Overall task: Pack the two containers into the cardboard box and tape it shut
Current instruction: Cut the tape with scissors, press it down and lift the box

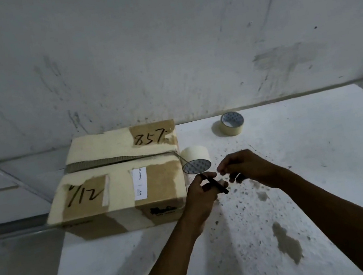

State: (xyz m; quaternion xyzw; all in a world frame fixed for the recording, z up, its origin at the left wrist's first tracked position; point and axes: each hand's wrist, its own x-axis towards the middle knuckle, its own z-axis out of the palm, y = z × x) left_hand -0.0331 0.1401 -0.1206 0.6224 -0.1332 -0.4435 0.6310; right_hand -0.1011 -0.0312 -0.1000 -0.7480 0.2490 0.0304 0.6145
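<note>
Stained white table (300,165) against a scuffed wall: the cardboard box (121,183), flaps down, sits far left. My left hand (199,194) pinches a black pen (214,183); right hand (245,167), fingers loosely curled, holds nothing I can make out. I judge the tape roll (196,160) light, rigid, best gripped around its rim.

one view only, head cam, wide-angle, worn by the person. looks fwd and down over a white speckled table (304,188), facing a scuffed wall (160,45) at the table's far edge. close range: both forearms come in from the bottom edge, cardboard box (120,178) at centre-left. nothing shared w/ another view.
</note>
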